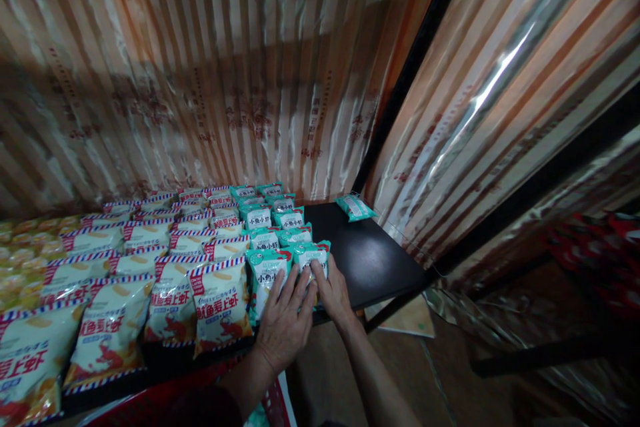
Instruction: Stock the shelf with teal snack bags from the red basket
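Note:
Several small teal-and-white snack bags (259, 217) stand in two columns on a black shelf. My left hand (286, 313) lies over the lower front of the nearest pair, its fingers spread and stretched out. At the front right, one teal snack bag (311, 252) has my right hand (334, 290) at its right edge, with the thumb on its face and the fingers along its side. The bag's lower part is hidden behind both hands. Just left of the teal columns stands a larger cream snack bag (220, 303) with red lettering.
More cream bags (107, 323) fill rows to the left, with yellow packs (25, 253) beyond them. A single teal bag (355, 207) lies at the back right of the black shelf (370, 260). A dark post (400, 97) and foil-like pleated sheeting (210, 80) stand behind. Below sits a red basket (275, 403).

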`<state>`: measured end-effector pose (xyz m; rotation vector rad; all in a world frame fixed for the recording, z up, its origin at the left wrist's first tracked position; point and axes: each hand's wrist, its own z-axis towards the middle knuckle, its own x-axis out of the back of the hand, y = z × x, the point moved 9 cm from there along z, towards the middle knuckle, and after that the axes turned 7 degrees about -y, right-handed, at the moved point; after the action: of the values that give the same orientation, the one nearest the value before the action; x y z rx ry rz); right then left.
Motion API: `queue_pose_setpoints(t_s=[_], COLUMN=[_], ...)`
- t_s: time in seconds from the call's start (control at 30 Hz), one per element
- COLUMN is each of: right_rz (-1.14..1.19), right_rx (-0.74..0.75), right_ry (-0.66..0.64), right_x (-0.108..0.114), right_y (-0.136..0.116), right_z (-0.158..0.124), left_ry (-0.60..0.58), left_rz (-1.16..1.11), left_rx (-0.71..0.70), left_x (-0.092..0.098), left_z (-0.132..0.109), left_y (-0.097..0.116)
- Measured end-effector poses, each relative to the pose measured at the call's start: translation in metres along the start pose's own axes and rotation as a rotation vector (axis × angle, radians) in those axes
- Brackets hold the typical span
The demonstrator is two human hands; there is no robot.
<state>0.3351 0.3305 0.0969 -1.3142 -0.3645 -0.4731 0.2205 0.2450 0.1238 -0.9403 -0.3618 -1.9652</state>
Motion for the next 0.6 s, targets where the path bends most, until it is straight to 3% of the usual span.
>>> queue_pose_setpoints(t_s=[0.6], right_rz=[-0.086], right_rx=[-0.043], right_ry=[0.018], right_x=[-0.0004], right_y=[-0.0027], right_z=[0.0011], left_ry=[-0.023], left_rz=[-0.013], left_rx=[0.003], left_x=[-0.0011], left_z=[0.0009], left_y=[-0.0003])
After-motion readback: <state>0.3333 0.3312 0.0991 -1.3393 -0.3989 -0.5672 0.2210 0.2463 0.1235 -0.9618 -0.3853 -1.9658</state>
